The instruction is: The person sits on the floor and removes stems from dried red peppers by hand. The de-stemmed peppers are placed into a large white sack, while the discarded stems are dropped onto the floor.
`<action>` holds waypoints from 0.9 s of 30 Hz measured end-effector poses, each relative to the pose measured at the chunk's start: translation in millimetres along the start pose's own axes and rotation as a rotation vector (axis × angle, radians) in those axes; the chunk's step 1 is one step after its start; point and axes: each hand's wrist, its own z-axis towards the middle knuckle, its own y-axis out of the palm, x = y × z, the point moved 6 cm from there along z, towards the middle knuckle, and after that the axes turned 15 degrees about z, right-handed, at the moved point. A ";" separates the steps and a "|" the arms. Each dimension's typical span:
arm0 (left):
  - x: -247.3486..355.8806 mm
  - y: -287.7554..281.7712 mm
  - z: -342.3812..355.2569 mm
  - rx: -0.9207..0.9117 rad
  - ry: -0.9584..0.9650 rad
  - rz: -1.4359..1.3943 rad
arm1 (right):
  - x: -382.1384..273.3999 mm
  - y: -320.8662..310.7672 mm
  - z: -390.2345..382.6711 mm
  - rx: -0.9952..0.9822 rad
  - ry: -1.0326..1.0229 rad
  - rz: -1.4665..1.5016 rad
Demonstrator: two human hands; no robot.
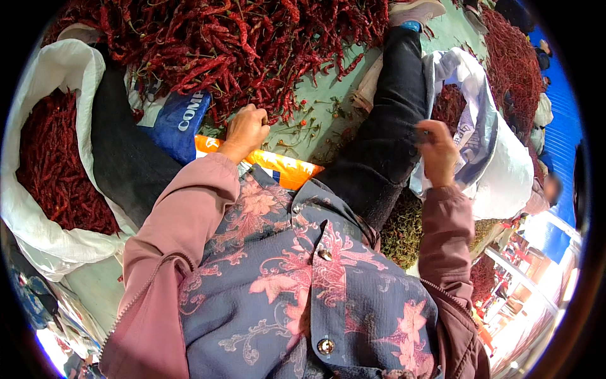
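A large heap of dried red chillies (208, 44) lies between my outstretched legs. My left hand (247, 129) is at its near edge, above an orange and white plastic sheet (284, 167). Its fingers are curled closed, and whatever they hold is hidden. My right hand (437, 151) is raised beside my right knee, at the mouth of a white woven sack (505, 170) with red chillies (449, 106) inside. Motion blurs its bent fingers, so I cannot tell whether they grip anything.
Left of my leg stands an open white sack (44, 230) filled with red chillies (60, 167). Loose stems (309, 126) litter the pale green floor (319, 88). A blue packaging sack (180, 123) lies by my left knee. Greenish stems (403, 234) are heaped under my right leg. More chillies (511, 69) and people are at far right.
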 end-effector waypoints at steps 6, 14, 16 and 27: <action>-4.9 -22.1 -24.2 -0.299 -0.495 -1.238 | 0.5 179.5 -2.2 -0.292 0.170 0.256; -7.4 -11.7 -39.5 -0.271 -0.507 -1.516 | 18.3 266.2 19.9 -0.277 0.343 -0.198; -5.7 -10.2 -39.5 -0.298 -0.518 -1.416 | 22.1 269.7 20.2 -0.273 0.344 -0.241; 8.7 9.7 -9.4 -0.275 -0.567 -1.301 | 27.0 249.6 1.4 -0.357 0.539 0.294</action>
